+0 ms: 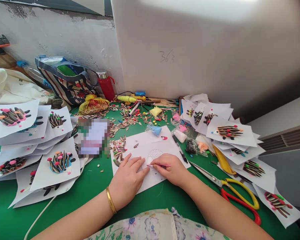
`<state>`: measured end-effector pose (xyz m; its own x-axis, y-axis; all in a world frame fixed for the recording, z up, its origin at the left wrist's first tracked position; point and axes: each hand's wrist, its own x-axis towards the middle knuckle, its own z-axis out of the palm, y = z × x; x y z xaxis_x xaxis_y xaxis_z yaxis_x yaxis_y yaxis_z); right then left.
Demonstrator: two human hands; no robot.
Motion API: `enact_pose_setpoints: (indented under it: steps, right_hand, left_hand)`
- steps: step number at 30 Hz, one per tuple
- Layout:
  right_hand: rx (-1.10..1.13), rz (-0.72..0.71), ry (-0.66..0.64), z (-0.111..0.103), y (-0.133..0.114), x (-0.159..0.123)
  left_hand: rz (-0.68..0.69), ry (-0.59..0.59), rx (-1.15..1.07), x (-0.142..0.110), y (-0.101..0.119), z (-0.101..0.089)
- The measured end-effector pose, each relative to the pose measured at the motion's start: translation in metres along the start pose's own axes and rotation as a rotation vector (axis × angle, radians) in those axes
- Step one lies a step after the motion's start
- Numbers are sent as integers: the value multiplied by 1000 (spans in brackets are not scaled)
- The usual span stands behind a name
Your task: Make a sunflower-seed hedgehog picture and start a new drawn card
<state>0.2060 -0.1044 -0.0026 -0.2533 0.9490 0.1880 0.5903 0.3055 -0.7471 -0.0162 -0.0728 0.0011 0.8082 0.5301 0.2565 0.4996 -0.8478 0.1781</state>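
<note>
Green tabletop (96,186) beside a pale, patchily scuffed wall (65,30).

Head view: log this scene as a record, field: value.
left hand: spread on white paper
right hand: pinching thin pink tool
drawing: rounded, on the paper, by the tool tip
scissors: right of paper, yellow and red handles
decorated cards: piled left and right
surface: green tabletop

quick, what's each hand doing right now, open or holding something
Left hand: open, fingers spread, resting on white paper.
Right hand: closed, holding a thin pink pen-like stick.
</note>
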Motion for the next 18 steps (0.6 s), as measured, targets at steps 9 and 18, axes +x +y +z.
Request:
enact_pose_setpoints:
  steps: [9, 18]
  right_hand:
    - [115, 172, 70, -4, 0, -1]
    - [129, 203, 70, -3, 1, -1]
  left_hand:
    - [-52, -9, 0, 3, 3, 1]
    - [-68, -63, -4, 2, 2, 2]
